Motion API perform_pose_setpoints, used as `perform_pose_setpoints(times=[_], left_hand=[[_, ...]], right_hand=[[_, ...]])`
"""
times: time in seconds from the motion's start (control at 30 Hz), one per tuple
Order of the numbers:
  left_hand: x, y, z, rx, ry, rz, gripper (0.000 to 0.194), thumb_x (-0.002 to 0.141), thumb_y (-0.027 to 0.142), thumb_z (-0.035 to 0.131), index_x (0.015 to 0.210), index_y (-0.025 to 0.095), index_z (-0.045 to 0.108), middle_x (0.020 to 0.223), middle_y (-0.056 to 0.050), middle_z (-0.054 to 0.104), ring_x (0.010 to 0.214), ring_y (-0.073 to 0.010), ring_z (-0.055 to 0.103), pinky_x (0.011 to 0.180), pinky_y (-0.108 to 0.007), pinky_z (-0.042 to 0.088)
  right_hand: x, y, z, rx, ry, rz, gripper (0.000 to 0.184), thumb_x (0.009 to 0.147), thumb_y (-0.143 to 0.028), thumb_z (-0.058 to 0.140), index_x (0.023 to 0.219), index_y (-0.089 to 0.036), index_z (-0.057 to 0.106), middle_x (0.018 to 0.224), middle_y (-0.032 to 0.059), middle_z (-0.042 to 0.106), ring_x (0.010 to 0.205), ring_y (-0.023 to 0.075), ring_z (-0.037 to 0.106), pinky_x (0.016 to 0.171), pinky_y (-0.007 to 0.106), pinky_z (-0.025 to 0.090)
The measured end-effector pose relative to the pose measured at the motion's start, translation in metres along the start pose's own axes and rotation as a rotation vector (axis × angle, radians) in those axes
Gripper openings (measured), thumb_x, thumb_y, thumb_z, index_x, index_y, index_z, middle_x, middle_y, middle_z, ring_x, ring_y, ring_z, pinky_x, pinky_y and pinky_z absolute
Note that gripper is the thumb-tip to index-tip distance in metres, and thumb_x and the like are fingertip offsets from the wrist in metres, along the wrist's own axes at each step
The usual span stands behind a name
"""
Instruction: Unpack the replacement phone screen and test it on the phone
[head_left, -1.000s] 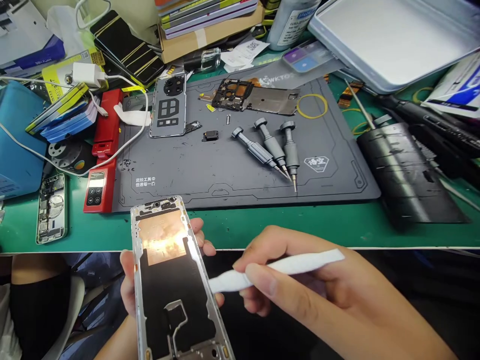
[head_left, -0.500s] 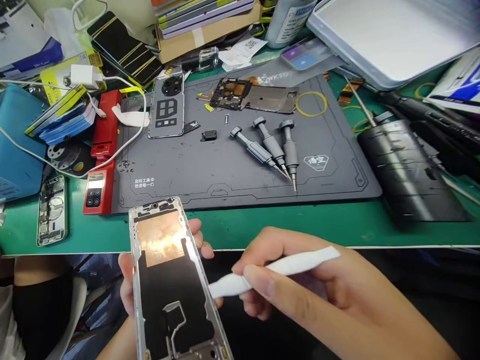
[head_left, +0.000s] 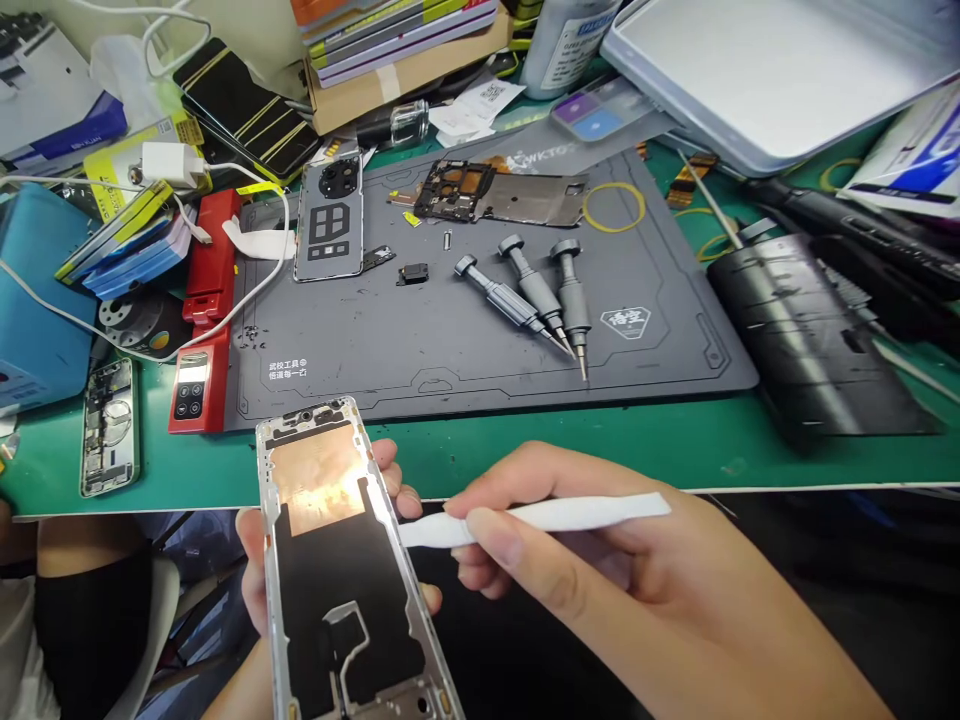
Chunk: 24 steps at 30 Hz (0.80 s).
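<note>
My left hand (head_left: 253, 575) grips a phone frame (head_left: 341, 590) from below, its fingers wrapped round both long edges. The frame leans away from me over the table's front edge, showing a copper-coloured sheet (head_left: 319, 480) near the top and a black area below. Between thumb and forefinger, my right hand (head_left: 570, 550) pinches a narrow white strip (head_left: 600, 512), like a rolled wipe. Its left tip meets the frame's right edge, about level with the bottom of the copper sheet. Whether anything is inside the strip cannot be seen.
A grey work mat (head_left: 360, 350) carries several screwdrivers (head_left: 536, 285), a phone back cover (head_left: 328, 220), phone parts (head_left: 499, 190) and a rubber band (head_left: 615, 207). At left lie a red device (head_left: 199, 330) and an opened phone (head_left: 111, 428). A black panel (head_left: 817, 340) lies right.
My right hand has moved the white strip up and slightly left along the frame's right edge. The strip now lies closer to level. My left hand holds the frame almost still.
</note>
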<state>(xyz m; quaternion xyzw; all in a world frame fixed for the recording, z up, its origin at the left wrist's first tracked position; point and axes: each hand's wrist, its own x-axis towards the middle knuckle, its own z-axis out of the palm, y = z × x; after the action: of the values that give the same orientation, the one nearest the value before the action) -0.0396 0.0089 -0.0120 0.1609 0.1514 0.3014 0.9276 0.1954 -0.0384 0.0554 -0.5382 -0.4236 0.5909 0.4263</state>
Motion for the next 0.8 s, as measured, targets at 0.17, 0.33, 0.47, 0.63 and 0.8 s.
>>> perform_pose_setpoints(times=[0.17, 0.33, 0.47, 0.63, 0.8], left_hand=[[0.002, -0.004, 0.009, 0.004, 0.118, 0.067, 0.091, 0.076, 0.075, 0.081, 0.142, 0.015, 0.063, 0.122, -0.013, 0.068, 0.115, -0.0259, 0.063, 0.09, -0.032, 0.064], [-0.002, -0.004, 0.002, 0.041, 0.062, 0.027, 0.092, 0.077, 0.078, 0.075, 0.146, 0.019, 0.058, 0.127, -0.014, 0.063, 0.122, -0.0306, 0.06, 0.084, -0.036, 0.066], [0.0, -0.003, -0.002, 0.054, 0.099, 0.064, 0.093, 0.072, 0.079, 0.08, 0.139, 0.017, 0.062, 0.121, -0.013, 0.065, 0.115, -0.0292, 0.063, 0.087, -0.035, 0.065], [0.006, -0.002, 0.0, 0.031, 0.118, 0.073, 0.091, 0.069, 0.073, 0.086, 0.135, 0.015, 0.063, 0.117, -0.011, 0.068, 0.11, -0.0264, 0.065, 0.091, -0.035, 0.063], [0.007, -0.005, 0.005, 0.006, 0.04, 0.081, 0.095, 0.066, 0.069, 0.091, 0.135, 0.011, 0.063, 0.117, -0.011, 0.068, 0.111, -0.0251, 0.064, 0.086, -0.032, 0.065]], right_hand=[[0.001, 0.0, -0.003, 0.035, -0.116, 0.027, 0.028, 0.101, -0.037, 0.063, 0.076, -0.024, 0.071, 0.067, -0.0026, 0.071, 0.062, 0.0116, 0.065, 0.058, 0.022, 0.051], [0.005, -0.002, 0.001, 0.049, -0.021, 0.05, 0.028, 0.1, -0.039, 0.066, 0.077, -0.025, 0.072, 0.072, -0.002, 0.073, 0.067, 0.012, 0.068, 0.063, 0.021, 0.052], [0.003, -0.003, -0.001, 0.053, -0.09, 0.054, 0.026, 0.099, -0.033, 0.064, 0.076, -0.024, 0.07, 0.07, -0.0027, 0.072, 0.063, 0.0111, 0.065, 0.06, 0.022, 0.051], [0.0, -0.001, -0.004, 0.051, -0.119, 0.064, 0.026, 0.1, -0.036, 0.063, 0.079, -0.025, 0.072, 0.071, -0.0022, 0.072, 0.066, 0.0126, 0.068, 0.061, 0.023, 0.052], [-0.002, 0.001, -0.002, 0.027, -0.085, 0.03, 0.026, 0.101, -0.037, 0.064, 0.08, -0.025, 0.072, 0.071, -0.0016, 0.072, 0.066, 0.0135, 0.068, 0.06, 0.023, 0.052]])
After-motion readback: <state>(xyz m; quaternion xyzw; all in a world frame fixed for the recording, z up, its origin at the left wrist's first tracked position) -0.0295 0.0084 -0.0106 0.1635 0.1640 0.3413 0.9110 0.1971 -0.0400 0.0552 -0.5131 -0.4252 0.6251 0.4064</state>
